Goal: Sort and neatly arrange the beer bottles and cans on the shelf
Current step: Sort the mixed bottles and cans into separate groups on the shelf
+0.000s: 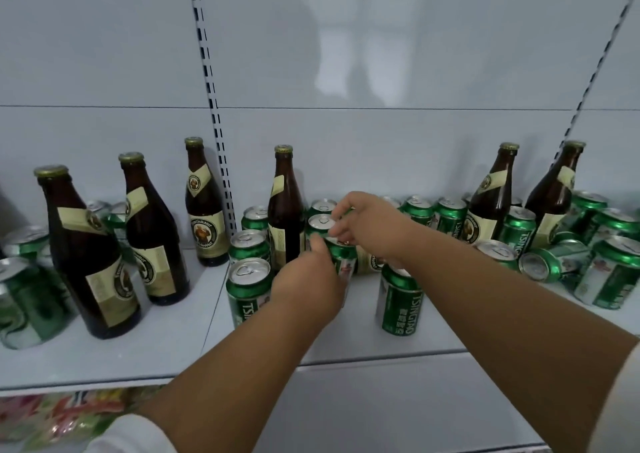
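Both my forearms reach up from the lower edge over the pale shelf (pixel 166 345); my left hand (pixel 308 281) curls around the side of a green can (pixel 343 262) that stands just right of the central brown bottle (pixel 285 210), my fingers wrapped on its body; my right hand (pixel 367 225) comes over the same can from above, fingertips pinching at its rim, so both hands hold this one can; just in front of the central bottle and to its left stands a can with a silver top (pixel 247 293), and behind that another can (pixel 248 244), then a third (pixel 255 217), forming a short file; right of the central bottle, past my right wrist, an upright Tsingtao can (pixel 398 302) stands near the shelf front; a further can top (pixel 322 224) shows directly behind the held can, close against the central bottle; far left of the central bottle three more brown bottles (pixel 90 255) stand upright in a slanting row with cans half hidden around them; far right of it two bottles (pixel 491 199) lean among a loose crowd of cans, one fallen can (pixel 550 262) lying on its side; behind the central bottle rises the white back panel (pixel 346 54) with its slotted upright (pixel 214 113).
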### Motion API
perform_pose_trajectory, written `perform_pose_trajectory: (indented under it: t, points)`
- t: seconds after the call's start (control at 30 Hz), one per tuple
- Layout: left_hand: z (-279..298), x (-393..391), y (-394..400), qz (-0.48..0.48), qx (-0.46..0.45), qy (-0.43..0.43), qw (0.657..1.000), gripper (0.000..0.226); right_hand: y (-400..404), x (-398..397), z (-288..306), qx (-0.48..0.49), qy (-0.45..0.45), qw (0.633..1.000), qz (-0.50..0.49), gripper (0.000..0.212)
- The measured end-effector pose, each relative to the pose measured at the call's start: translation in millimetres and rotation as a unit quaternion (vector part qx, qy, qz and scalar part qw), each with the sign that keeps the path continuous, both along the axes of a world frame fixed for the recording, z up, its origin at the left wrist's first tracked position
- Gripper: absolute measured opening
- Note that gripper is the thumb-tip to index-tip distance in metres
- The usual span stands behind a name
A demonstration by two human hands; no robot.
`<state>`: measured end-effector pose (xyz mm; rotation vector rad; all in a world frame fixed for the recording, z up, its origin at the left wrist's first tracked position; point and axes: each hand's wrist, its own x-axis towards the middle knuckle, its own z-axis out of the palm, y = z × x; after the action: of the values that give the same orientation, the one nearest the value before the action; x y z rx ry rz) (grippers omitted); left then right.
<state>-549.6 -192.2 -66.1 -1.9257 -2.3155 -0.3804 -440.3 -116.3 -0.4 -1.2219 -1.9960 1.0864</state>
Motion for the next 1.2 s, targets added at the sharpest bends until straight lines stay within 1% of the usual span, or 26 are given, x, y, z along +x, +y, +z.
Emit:
perform_pose_trajectory:
  t: [0.07, 0.1, 0.17, 0.23, 0.27, 0.3, 0.37, 0.43, 0.53, 0.6, 0.7, 0.77, 0.83, 0.9, 0.97, 1.03, 1.17, 1.2]
  points:
    - [3, -4, 3, -0.006, 0.009, -0.042, 0.999, 0.072, -6, 1, 2, -0.045, 0.093, 0.994, 0.024, 0.028]
    - [6, -5, 4, -0.008, 0.002, -0.037, 0.999, 0.068, -9, 0, 4, -0.054, 0.115, 0.992, 0.014, 0.027]
    - [9, -4, 5, -0.012, 0.001, -0.029, 0.999, 0.062, -11, 1, 5, -0.057, 0.117, 0.991, -0.041, 0.024]
    - [13, -4, 6, -0.021, 0.013, -0.026, 0.999, 0.066, -15, 1, 7, -0.104, 0.166, 0.978, -0.075, 0.022]
    - [15, -5, 6, -0.029, 0.016, -0.016, 0.999, 0.070, -17, 1, 7, -0.127, 0.194, 0.969, -0.080, 0.020]
    - [16, -6, 6, -0.037, 0.016, 0.002, 0.999, 0.070, -19, 2, 6, -0.132, 0.205, 0.966, -0.085, 0.019]
    - [19, -10, 5, -0.053, 0.012, 0.054, 0.997, 0.062, -22, 3, 2, -0.107, 0.203, 0.968, -0.100, 0.020]
    - [22, -16, 5, -0.060, 0.005, 0.092, 0.994, 0.061, -23, 4, 0, -0.078, 0.190, 0.972, -0.118, 0.020]
    - [29, -22, 5, -0.061, -0.009, 0.117, 0.991, 0.058, -23, 7, -1, -0.036, 0.132, 0.983, -0.122, 0.023]
    - [33, -22, 7, -0.063, -0.017, 0.133, 0.989, 0.054, -21, 11, -2, -0.010, 0.075, 0.990, -0.115, 0.028]
    - [37, -17, 10, -0.074, -0.017, 0.158, 0.984, 0.053, -11, 22, 2, 0.054, -0.058, 0.992, -0.102, 0.027]
    - [40, -10, 15, -0.095, -0.005, 0.167, 0.981, 0.053, 1, 32, 10, 0.105, -0.147, 0.980, -0.083, 0.024]
    - [44, -1, 24, -0.124, 0.003, 0.180, 0.976, 0.046, 16, 45, 17, 0.143, -0.234, 0.960, -0.059, 0.020]
    - [50, 9, 36, -0.139, -0.012, 0.192, 0.971, 0.037, 34, 57, 24, 0.176, -0.320, 0.930, -0.033, 0.016]
    - [55, 19, 50, -0.139, -0.051, 0.193, 0.970, 0.031, 51, 66, 27, 0.189, -0.374, 0.908, -0.009, 0.017]
    - [56, 27, 66, -0.138, -0.088, 0.191, 0.968, 0.026, 67, 71, 28, 0.181, -0.424, 0.887, 0.018, 0.018]
    - [51, 42, 95, -0.177, -0.122, 0.191, 0.958, 0.022, 90, 79, 25, 0.180, -0.530, 0.822, 0.101, 0.015]
    - [49, 46, 101, -0.185, -0.131, 0.189, 0.955, 0.021, 94, 82, 22, 0.186, -0.548, 0.807, 0.115, 0.022]
